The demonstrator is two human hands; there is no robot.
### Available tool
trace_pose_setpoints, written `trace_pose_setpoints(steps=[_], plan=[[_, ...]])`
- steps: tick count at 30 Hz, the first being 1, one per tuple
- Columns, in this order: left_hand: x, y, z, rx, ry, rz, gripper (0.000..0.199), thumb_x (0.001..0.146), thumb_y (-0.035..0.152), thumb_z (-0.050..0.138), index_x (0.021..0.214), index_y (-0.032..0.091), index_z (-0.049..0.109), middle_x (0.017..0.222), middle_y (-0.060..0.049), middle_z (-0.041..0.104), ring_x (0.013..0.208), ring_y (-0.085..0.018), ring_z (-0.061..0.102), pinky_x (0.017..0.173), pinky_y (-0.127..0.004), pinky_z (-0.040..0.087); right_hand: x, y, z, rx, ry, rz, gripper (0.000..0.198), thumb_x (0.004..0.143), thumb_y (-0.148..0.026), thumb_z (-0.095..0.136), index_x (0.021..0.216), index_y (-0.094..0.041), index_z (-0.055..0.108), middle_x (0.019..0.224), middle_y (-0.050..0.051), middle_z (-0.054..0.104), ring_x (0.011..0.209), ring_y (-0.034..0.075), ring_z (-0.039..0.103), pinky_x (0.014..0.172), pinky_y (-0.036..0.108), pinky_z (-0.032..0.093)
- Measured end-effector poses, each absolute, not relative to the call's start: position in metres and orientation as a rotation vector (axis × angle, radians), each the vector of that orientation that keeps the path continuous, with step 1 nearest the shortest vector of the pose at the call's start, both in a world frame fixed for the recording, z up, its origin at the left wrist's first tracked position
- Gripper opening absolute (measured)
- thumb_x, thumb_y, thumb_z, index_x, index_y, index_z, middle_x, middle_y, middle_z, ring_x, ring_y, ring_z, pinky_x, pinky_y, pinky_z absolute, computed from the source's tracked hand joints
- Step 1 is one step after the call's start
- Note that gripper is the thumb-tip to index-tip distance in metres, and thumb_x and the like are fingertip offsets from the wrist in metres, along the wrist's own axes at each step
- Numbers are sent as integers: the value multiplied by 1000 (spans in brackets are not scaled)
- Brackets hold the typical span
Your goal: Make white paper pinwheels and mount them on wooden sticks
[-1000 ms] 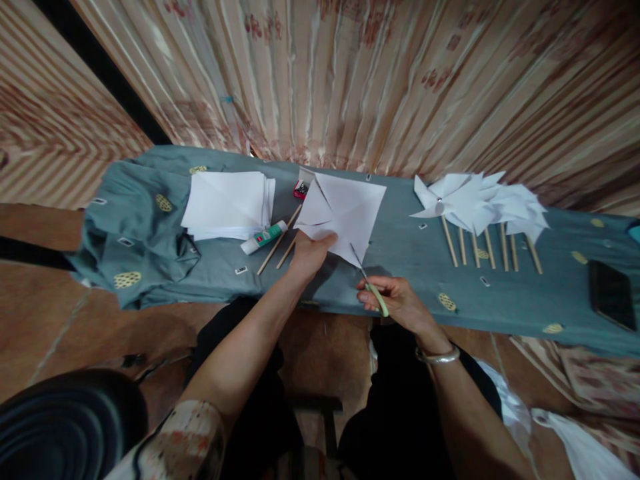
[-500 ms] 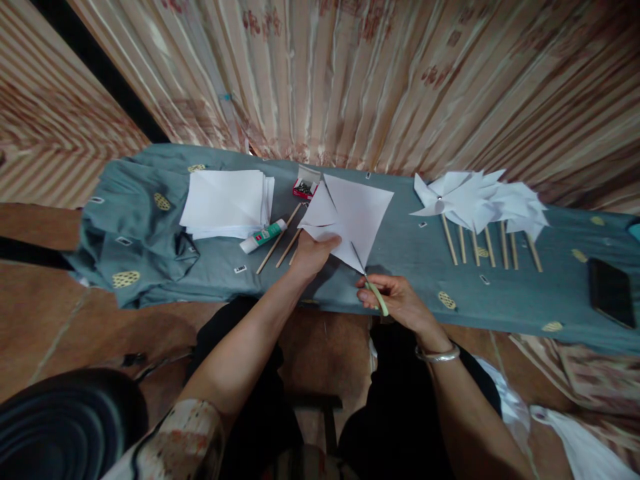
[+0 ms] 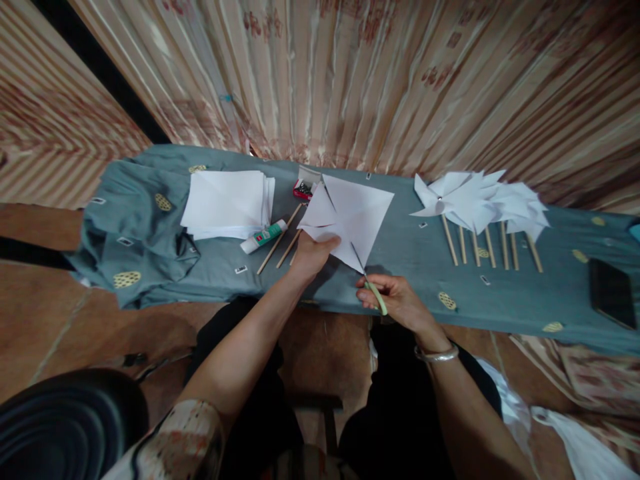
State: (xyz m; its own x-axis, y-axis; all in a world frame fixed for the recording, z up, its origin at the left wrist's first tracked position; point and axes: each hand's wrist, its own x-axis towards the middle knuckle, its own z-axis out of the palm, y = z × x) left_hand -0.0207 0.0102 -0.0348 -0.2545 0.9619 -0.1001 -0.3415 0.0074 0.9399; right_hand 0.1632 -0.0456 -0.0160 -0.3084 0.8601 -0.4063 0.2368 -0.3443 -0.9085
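A square sheet of white paper (image 3: 360, 203) with slits running in from its corners is pinched in my left hand (image 3: 316, 252), thumb on top. My right hand (image 3: 393, 297) is closed round the light green handles of a pair of scissors (image 3: 375, 297). The scissor blades lie at the sheet's near corner, pointing in toward its middle. Just left of the sheet are thin wooden sticks (image 3: 280, 239), a glue stick (image 3: 264, 237) with a green label, and a small red open box (image 3: 303, 190) of tiny metal pieces.
A stack of white paper (image 3: 225, 203) lies left on the grey-green cloth (image 3: 400, 250). Several white paper pinwheels (image 3: 467, 200) on wooden sticks lie to the right, with a dark phone (image 3: 611, 292) beyond. A pleated curtain (image 3: 330, 80) hangs behind. A black round stool (image 3: 70, 427) stands lower left.
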Motion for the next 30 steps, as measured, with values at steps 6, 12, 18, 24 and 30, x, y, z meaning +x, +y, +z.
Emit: trace_pose_setpoints(steps=[6,12,18,24,30], plan=[[-17,6,-31,861,1109,1504,49,54,20,74,101,14,64,92,-9,74,95,-27,68,93,-42,51,165,-45,-17,-1453,-1488,1657,46,59,-55,83,82,-16,73,57,-1,63,52,10,55,49,22,41],[-17,5,-29,890,1099,1496,50,55,21,72,104,15,63,94,-9,74,96,-27,68,92,-43,51,167,-45,-19,-1443,-1501,1656,47,61,-57,81,85,-17,74,59,-1,64,54,11,56,50,22,43],[-17,5,-29,908,1088,1511,51,56,23,72,106,16,63,98,-9,73,99,-27,67,95,-42,50,165,-44,-20,-1450,-1455,1659,50,56,-60,82,79,-16,73,55,-2,61,50,10,53,49,23,42],[-17,5,-30,887,1117,1510,52,56,23,73,106,16,63,98,-9,73,96,-26,67,92,-42,50,163,-44,-18,-1452,-1460,1664,48,56,-58,83,78,-16,72,54,-2,61,51,10,53,49,23,41],[-14,1,-25,863,1173,1447,49,54,21,73,102,16,64,91,-7,73,87,-25,67,85,-38,53,163,-44,-15,-1454,-1463,1678,43,58,-54,83,75,-17,70,59,-1,63,54,11,54,51,23,41]])
